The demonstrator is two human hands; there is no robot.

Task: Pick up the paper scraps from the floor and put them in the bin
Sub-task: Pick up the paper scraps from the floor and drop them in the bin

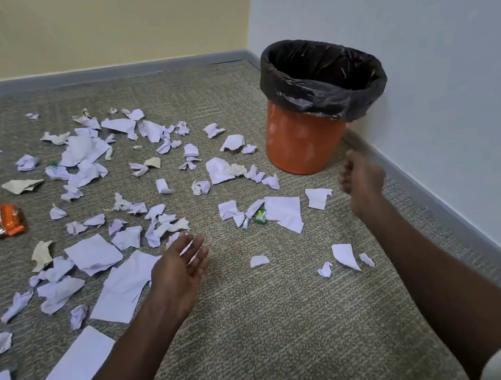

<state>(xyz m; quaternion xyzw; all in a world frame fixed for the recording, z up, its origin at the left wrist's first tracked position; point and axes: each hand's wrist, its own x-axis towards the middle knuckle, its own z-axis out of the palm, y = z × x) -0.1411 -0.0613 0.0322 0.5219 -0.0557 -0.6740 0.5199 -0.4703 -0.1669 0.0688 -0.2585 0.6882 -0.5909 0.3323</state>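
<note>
The left hand (pixel 182 262) hovers low at centre frame, fingers spread and relaxed, holding nothing. The paper scraps (pixel 85 159) lie across the carpet floor (pixel 277 316), mostly to its left and beyond it, and the nearest sheet (pixel 124 287) lies just beside its palm — the shortest reach. The right hand (pixel 363 184) hangs blurred at centre right, loosely curled and seemingly empty, nearer the orange bin (pixel 304 146) — upper right, well apart from the main heap.

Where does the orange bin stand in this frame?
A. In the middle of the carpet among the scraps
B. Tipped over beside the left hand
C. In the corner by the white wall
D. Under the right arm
C: the orange bin, lined with a black bag, stands upright in the corner by the white wall.
</note>
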